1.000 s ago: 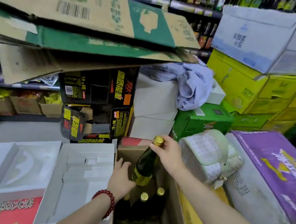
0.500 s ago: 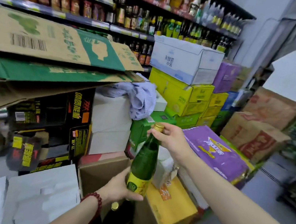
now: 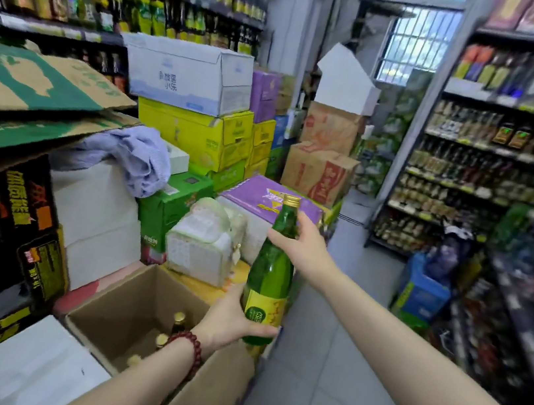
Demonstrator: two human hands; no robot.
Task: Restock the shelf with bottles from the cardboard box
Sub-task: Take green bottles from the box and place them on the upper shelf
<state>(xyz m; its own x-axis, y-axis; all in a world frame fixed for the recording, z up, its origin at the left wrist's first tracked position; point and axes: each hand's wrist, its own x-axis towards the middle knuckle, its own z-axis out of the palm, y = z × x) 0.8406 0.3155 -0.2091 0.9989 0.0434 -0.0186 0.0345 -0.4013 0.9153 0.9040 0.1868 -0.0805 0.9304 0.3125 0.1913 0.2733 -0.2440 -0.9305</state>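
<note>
A green glass bottle (image 3: pixel 270 272) with a gold cap and yellow label is held upright above the aisle floor, just right of the open cardboard box (image 3: pixel 126 299). My right hand (image 3: pixel 304 247) grips its neck. My left hand (image 3: pixel 234 319), with a red bead bracelet on the wrist, holds its base and label. Gold caps of other bottles (image 3: pixel 177 319) show inside the box. Bottle-filled shelves stand on the right (image 3: pixel 471 170) and at the upper left (image 3: pixel 114 6).
Stacked cartons fill the left: white (image 3: pixel 187 76), yellow (image 3: pixel 195 136), green (image 3: pixel 167 208) and purple (image 3: pixel 260 194), with a bluish cloth (image 3: pixel 141 155) draped over one. Brown cartons (image 3: pixel 318 172) stand at the aisle's end. A grey tiled floor (image 3: pixel 333 351) runs between the shelves.
The view has swung to the right toward the aisle and right shelf. The bottle has come out of the box and moved right, held by both hands.
</note>
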